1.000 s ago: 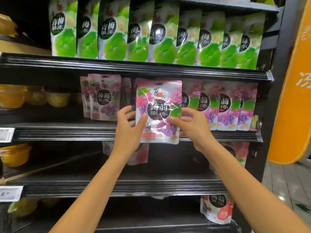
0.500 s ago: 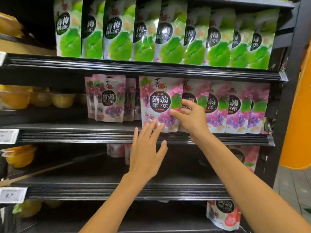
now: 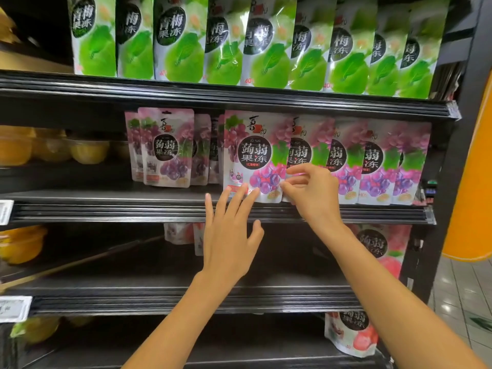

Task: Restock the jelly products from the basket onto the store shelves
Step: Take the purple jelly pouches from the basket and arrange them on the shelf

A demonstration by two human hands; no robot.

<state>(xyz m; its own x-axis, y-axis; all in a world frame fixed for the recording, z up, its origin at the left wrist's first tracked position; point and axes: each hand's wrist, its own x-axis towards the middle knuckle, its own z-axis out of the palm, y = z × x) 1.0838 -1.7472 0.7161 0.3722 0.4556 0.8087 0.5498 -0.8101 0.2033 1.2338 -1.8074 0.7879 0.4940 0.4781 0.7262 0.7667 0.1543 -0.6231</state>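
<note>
On the middle shelf (image 3: pixel 106 209), the grape jelly pouch (image 3: pixel 253 155) stands upright at the front edge. It is just left of a row of like pouches (image 3: pixel 372 161) and overlaps the nearest of them. Our left hand (image 3: pixel 229 241) reaches up from below with its fingers (image 3: pixel 251 194) straight, spread and released, the tips touching the pouch's bottom edge. Our right hand (image 3: pixel 314 198) sits at the pouch's lower right corner with fingers curled, the thumb and forefinger against its right edge. We cannot tell whether they pinch the pouch or only touch it. Further left on the same shelf, set back, stands another small group of grape pouches (image 3: pixel 166 147), with a gap between it and ours. Green jelly pouches (image 3: pixel 266 43) fill the shelf above in a close row. Yellow jelly cups (image 3: pixel 87 153) sit at the far left. Below, at the right end, we see pink pouches (image 3: pixel 378 249) on the lower shelves, and an orange column (image 3: pixel 474 182) stands beside the rack.
</note>
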